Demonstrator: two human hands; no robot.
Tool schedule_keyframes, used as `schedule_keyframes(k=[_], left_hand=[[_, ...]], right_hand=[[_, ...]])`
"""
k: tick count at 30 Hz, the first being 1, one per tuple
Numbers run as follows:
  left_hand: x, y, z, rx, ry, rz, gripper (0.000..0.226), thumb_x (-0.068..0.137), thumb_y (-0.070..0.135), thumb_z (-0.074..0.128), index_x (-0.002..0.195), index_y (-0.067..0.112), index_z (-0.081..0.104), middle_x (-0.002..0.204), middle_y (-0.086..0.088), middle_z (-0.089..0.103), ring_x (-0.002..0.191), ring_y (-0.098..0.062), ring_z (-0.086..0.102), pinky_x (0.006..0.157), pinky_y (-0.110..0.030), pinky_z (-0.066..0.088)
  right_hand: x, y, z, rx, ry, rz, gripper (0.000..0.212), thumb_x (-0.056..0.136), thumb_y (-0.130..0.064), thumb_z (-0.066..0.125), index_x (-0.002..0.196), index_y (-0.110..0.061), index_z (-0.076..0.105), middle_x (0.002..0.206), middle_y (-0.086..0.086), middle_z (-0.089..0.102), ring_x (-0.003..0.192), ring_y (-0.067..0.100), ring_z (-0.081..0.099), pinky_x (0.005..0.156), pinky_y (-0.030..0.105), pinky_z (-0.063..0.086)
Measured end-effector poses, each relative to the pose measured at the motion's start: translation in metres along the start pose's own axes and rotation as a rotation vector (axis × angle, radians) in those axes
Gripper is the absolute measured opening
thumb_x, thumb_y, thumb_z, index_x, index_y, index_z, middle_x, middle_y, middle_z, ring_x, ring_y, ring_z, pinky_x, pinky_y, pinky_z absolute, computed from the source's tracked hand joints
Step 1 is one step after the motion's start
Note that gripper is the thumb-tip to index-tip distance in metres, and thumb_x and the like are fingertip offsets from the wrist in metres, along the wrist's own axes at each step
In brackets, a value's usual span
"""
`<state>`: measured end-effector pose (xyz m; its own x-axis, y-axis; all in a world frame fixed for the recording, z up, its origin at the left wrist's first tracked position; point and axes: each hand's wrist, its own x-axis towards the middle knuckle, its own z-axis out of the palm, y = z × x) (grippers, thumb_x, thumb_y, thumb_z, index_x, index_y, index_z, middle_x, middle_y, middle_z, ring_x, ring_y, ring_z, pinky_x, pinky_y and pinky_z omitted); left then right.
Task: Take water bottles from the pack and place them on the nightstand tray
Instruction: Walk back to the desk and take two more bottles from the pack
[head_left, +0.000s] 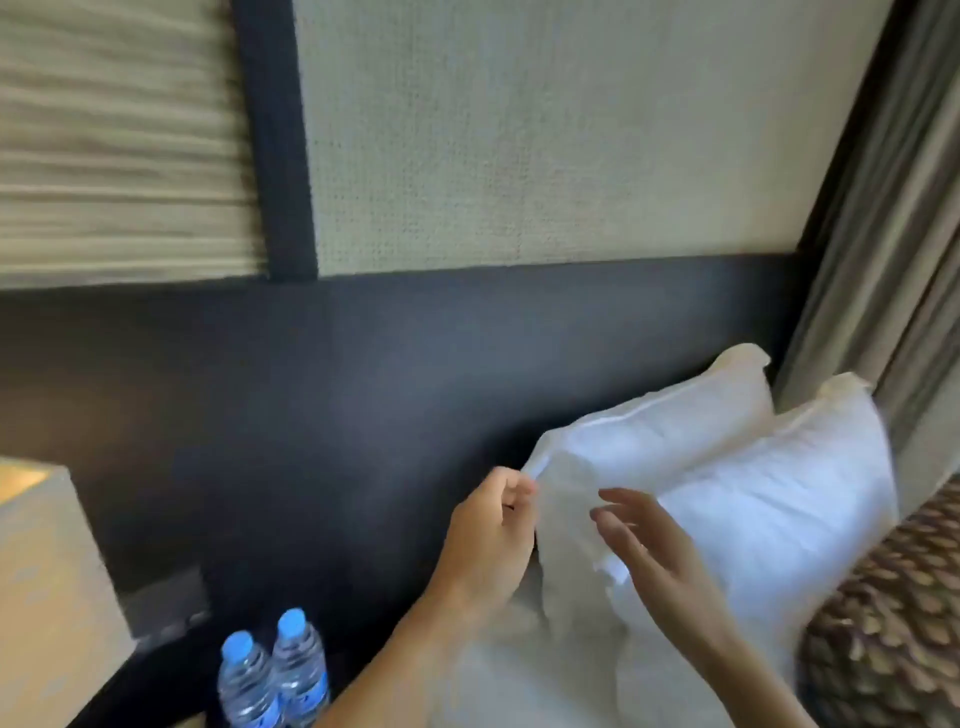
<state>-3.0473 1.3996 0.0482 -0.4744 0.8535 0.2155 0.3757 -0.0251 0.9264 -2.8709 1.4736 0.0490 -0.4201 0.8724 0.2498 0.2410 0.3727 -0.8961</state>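
Two clear water bottles with blue caps (272, 675) stand upright side by side at the bottom left, below the dark headboard; what they stand on is cut off by the frame edge. My left hand (488, 540) pinches the upper left corner of a white pillow (649, 467) that leans on the headboard. My right hand (654, 551) hovers in front of that pillow with fingers spread, holding nothing. No bottle pack or tray is in view.
A second white pillow (789, 509) leans to the right of the first. A beige lampshade (47, 587) stands at the far left. A dark headboard (311, 395), grey curtains (893, 208) and a patterned brown cushion (893, 613) surround the bed.
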Motion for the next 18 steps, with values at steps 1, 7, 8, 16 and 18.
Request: schedule_keyframes(k=[1, 7, 8, 16, 18], left_hand=[[0.008, 0.045, 0.007, 0.043, -0.071, -0.006, 0.017, 0.1, 0.026, 0.047, 0.101, 0.038, 0.059, 0.093, 0.014, 0.07, 0.082, -0.005, 0.066, 0.064, -0.01, 0.046], [0.004, 0.318, 0.051, 0.256, -0.296, 0.208, 0.023, 0.101, 0.029, 0.043, 0.115, 0.033, 0.061, 0.096, 0.012, 0.066, 0.088, -0.014, 0.064, 0.073, -0.032, 0.048], [-0.006, 0.358, 0.063, 0.277, -0.369, 0.245, 0.022, 0.099, 0.033, 0.045, 0.112, 0.038, 0.062, 0.099, 0.011, 0.067, 0.088, -0.015, 0.063, 0.074, -0.032, 0.049], [-0.192, 0.609, 0.177, 0.324, -0.917, 0.797, 0.022, 0.092, 0.049, 0.055, 0.102, 0.035, 0.069, 0.111, 0.002, 0.075, 0.098, -0.021, 0.067, 0.081, -0.033, 0.051], [-0.275, 0.654, 0.198, 0.261, -1.051, 0.929, 0.033, 0.091, 0.059, 0.051, 0.1, 0.034, 0.07, 0.109, 0.002, 0.076, 0.099, -0.023, 0.068, 0.082, -0.034, 0.051]], right_hand=[[-0.001, -0.032, -0.048, -0.031, 0.039, 0.038, 0.018, 0.094, -0.04, 0.064, 0.112, -0.041, 0.066, 0.103, -0.014, 0.077, 0.098, -0.004, 0.069, 0.075, 0.005, 0.047], [-0.061, -0.228, -0.292, -0.374, 0.207, 0.185, 0.07, 0.078, -0.077, 0.055, 0.13, -0.03, 0.061, 0.118, -0.005, 0.068, 0.108, 0.014, 0.067, 0.092, 0.032, 0.054], [-0.083, -0.254, -0.325, -0.439, 0.253, 0.207, 0.073, 0.076, -0.082, 0.054, 0.129, -0.031, 0.062, 0.117, -0.006, 0.067, 0.107, 0.015, 0.066, 0.092, 0.035, 0.054], [-0.39, -0.41, -0.498, -0.766, 0.73, 0.527, 0.092, 0.066, -0.085, 0.054, 0.127, -0.017, 0.064, 0.116, 0.004, 0.07, 0.098, 0.014, 0.064, 0.079, 0.027, 0.046], [-0.481, -0.447, -0.514, -0.747, 0.849, 0.642, 0.083, 0.071, -0.076, 0.066, 0.13, -0.018, 0.062, 0.115, 0.006, 0.068, 0.102, 0.017, 0.065, 0.084, 0.03, 0.05]])
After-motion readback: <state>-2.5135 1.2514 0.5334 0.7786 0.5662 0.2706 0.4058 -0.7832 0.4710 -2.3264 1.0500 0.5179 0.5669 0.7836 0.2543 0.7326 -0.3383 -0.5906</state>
